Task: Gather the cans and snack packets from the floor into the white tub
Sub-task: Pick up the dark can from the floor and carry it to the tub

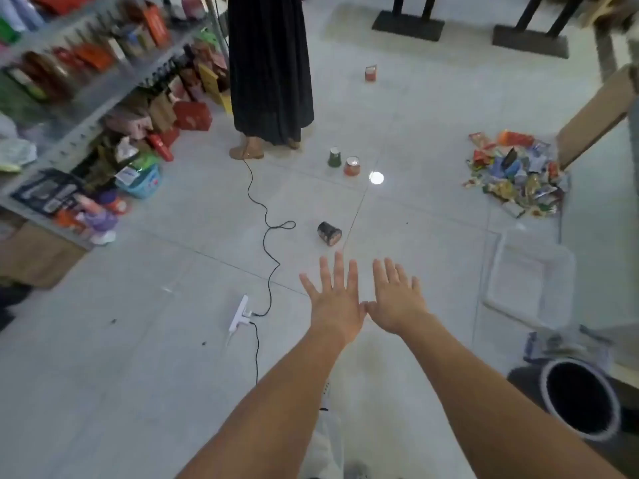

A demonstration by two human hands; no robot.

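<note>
A dark can [329, 233] lies on its side on the tiled floor, just beyond my fingertips. Farther off, a green can [334, 157] and a red can [352, 166] stand side by side, and a small red can [371, 73] stands far back. A heap of snack packets [515, 174] covers the floor at the right. The white tub [498, 299] sits below the heap, right of my hands. My left hand [333, 299] and my right hand [397, 299] are stretched out flat, fingers spread, thumbs touching, holding nothing.
A person in a long black skirt [269, 70] stands by the stocked shelves [86, 108] at the left. A black cable [266, 216] runs to a white power strip [240, 314]. A round bin [581, 397] sits at the lower right; a cardboard box [594, 115] leans above the heap.
</note>
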